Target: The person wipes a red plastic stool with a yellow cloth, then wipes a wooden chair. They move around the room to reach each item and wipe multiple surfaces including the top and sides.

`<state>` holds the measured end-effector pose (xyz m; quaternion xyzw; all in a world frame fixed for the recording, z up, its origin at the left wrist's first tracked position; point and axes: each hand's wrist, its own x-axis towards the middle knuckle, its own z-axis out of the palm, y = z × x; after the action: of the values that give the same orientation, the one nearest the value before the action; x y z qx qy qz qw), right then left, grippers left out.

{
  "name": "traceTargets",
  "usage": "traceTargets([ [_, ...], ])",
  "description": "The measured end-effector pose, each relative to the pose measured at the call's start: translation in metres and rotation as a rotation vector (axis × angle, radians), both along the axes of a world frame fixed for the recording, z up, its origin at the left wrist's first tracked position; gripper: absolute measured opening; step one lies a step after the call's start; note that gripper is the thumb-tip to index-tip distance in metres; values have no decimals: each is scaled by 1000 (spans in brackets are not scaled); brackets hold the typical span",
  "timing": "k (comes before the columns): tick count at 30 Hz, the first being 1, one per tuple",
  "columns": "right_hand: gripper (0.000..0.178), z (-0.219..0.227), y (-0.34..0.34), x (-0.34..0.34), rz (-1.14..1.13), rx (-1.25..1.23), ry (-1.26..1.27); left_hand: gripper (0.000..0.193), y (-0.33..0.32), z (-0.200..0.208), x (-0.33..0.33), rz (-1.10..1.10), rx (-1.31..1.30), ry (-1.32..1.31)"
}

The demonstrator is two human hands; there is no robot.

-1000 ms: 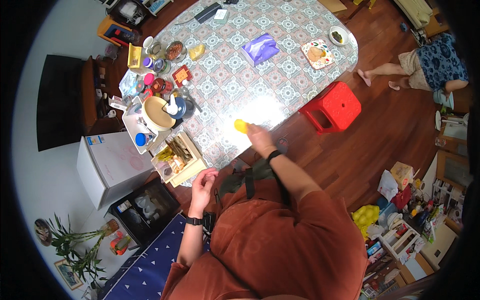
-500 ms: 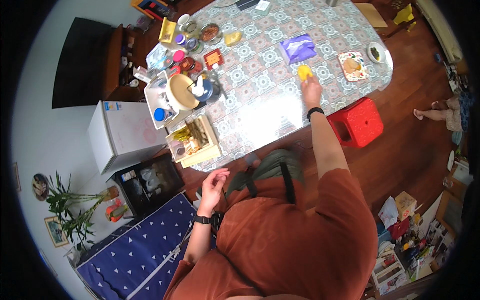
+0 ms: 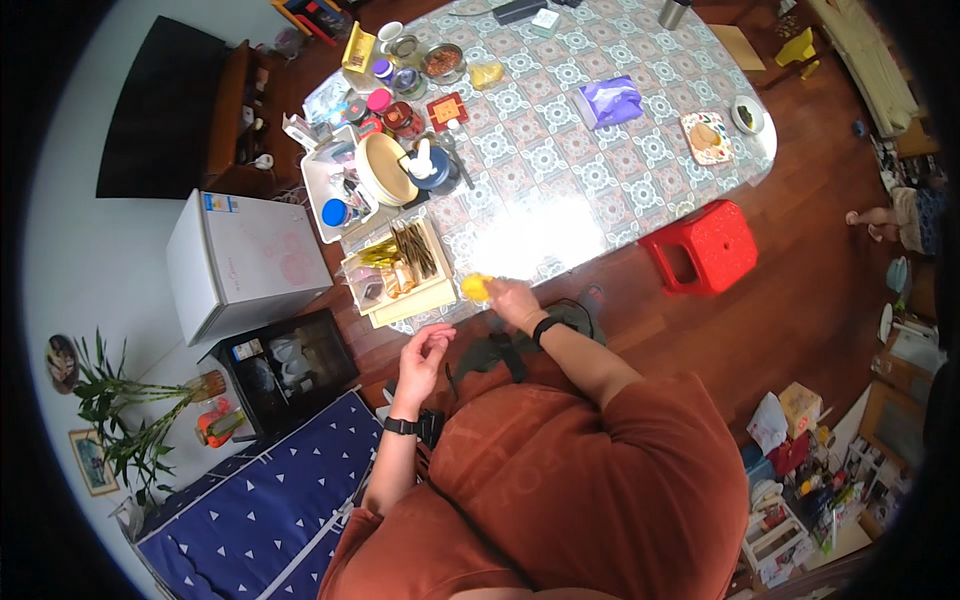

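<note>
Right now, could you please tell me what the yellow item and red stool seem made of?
Yellow item: possibly matte cloth or sponge, given its soft-looking edges; too small to settle. Red stool: probably glossy plastic, given its uniform colour and sheen.

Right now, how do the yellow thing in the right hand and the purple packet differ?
The yellow thing is in the right hand; the purple packet lies on the table, untouched. The yellow thing looks smaller than the purple packet. The yellow thing is by the table's near edge; the purple packet sits farther in. Both show against the table.
</note>
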<state>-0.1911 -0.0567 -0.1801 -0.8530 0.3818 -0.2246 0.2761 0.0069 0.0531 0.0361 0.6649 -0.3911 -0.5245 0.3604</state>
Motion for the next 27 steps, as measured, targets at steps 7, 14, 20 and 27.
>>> traceTargets([
  [7, 11, -12, -90, -194, -841, -96, 350, 24, 8, -13, 46, -110, -36, 75],
  [14, 26, 27, -88, -294, -1323, 162, -26, 26, 10, -32, 64, -208, 0, 183],
  [20, 25, 107, 14, -219, -1121, 506, -865, 34, -25, -24, 0, -436, -1, 396],
  [27, 26, 242, 95, -180, -667, 181, -527, 55, -57, 24, -207, -253, 66, 709],
])
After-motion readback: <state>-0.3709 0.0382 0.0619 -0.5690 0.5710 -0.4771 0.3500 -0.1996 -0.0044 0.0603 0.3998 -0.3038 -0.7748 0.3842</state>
